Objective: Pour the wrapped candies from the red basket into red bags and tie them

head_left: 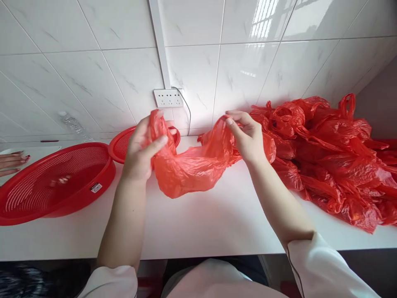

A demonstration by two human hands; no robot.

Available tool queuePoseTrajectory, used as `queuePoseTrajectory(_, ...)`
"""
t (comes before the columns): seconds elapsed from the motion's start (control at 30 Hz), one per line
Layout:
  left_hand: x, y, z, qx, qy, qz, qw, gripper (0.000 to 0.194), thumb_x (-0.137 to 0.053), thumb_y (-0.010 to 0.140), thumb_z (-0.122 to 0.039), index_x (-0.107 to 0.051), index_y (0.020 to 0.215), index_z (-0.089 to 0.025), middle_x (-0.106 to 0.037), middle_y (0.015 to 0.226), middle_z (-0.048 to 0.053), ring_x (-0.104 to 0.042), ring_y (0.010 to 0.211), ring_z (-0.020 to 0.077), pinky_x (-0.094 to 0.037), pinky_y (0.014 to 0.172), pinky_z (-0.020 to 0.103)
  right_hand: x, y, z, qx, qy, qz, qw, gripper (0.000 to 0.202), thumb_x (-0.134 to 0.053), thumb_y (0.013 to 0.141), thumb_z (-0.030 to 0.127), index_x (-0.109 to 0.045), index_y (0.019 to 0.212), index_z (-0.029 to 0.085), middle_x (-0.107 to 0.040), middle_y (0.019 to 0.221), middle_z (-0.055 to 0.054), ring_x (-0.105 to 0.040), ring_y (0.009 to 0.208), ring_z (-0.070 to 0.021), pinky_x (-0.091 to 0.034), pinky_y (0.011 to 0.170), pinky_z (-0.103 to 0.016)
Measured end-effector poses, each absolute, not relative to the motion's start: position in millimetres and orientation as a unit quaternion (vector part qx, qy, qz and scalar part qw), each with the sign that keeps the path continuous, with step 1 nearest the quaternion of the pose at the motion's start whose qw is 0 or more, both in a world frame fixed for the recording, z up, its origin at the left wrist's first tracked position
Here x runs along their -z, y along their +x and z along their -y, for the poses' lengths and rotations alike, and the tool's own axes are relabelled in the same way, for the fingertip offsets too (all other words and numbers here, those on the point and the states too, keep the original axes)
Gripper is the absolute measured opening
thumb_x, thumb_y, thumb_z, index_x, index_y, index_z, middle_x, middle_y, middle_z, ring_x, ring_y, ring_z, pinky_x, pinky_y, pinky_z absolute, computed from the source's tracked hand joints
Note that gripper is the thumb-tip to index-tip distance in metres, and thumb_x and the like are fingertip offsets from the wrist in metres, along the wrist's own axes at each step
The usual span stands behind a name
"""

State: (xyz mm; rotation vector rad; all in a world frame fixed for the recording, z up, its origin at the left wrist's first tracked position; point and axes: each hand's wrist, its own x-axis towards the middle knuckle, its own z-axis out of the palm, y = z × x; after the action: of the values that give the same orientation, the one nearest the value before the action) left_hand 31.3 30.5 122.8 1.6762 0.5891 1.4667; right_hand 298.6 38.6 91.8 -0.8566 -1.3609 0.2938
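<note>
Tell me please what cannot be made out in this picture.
In the head view:
Inside of the held red bag: hidden by its folds.
Small basket: partly behind the left hand and bag.
Pale things in the large basket: too blurred to name.
Label on that basket: print too small.
Another person's hand: cut off by the left edge.
Bag pile: cut off by the right edge.

Glossy marble-veined wall tiles (192,66) reflected bright light (262,16). Cable trunking (160,41) met a socket panel (168,98) above the white tabletop (186,227).
</note>
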Motion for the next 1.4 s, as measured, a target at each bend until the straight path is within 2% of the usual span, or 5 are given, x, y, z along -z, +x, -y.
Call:
queuePoseTrajectory(0.53,-103,86,-32,-0.379,0.626,-0.348,0.586,0.031,-0.057,0.089,-0.051,-0.054,0.083,-0.021,-0.038,0.043,-0.009,-0.037,0.035,0.0065,-0.039,0.041,0.020,-95,260,-24,-0.283,-0.279,0.769,0.501,0.026,-0.049,0.097,0.024,-0.063,0.118,0.022,-0.067,0.112,-0.005,-0.063,0.104,-0.0175,-0.051,0.096,-0.039)
queuePoseTrajectory(0.8,-94,75,-34,-0.350,0.599,-0.361,0.623,0.041,-0.055,0.089,-0.057,-0.063,0.102,-0.019,-0.061,0.054,-0.002,-0.049,0.037,0.0085,-0.038,0.042,0.020,-61,266,-16,-0.200,-0.318,0.651,0.659,0.004,-0.062,0.089,0.021,-0.064,0.092,0.020,-0.068,0.089,-0.004,-0.064,0.080,-0.0157,-0.053,0.073,-0.033)
queuePoseTrajectory(1.0,-94,63,-43,-0.321,0.614,-0.303,0.654,0.022,-0.070,0.081,-0.032,-0.067,0.095,-0.016,-0.071,0.086,0.004,-0.058,0.059,0.0078,-0.048,0.059,0.021,-48,266,16,-0.075,-0.195,0.846,0.490,0.021,-0.057,0.086,0.012,-0.063,0.102,0.026,-0.067,0.099,-0.004,-0.062,0.095,-0.0205,-0.050,0.087,-0.040)
queuePoseTrajectory(1.2,-107,63,-21,-0.198,0.849,-0.328,0.365,0.019,-0.061,0.083,-0.019,-0.066,0.100,-0.023,-0.068,0.085,0.000,-0.064,0.076,0.0146,-0.050,0.072,0.027,-42,250,-6,-0.383,-0.255,0.673,0.579,0.033,-0.039,0.099,0.046,-0.048,0.126,0.029,-0.038,0.151,-0.006,-0.049,0.130,-0.0241,-0.045,0.104,-0.046)
queuePoseTrajectory(1.4,-93,70,-3,-0.305,0.888,-0.342,0.033,0.043,-0.039,0.080,0.003,-0.064,0.104,-0.023,-0.065,0.113,0.004,-0.063,0.100,0.0176,-0.050,0.085,0.029,-31,239,-29,-0.518,-0.240,0.609,0.551,0.035,-0.049,0.096,0.045,-0.058,0.123,0.024,-0.064,0.123,-0.004,-0.059,0.115,-0.0192,-0.046,0.103,-0.037)
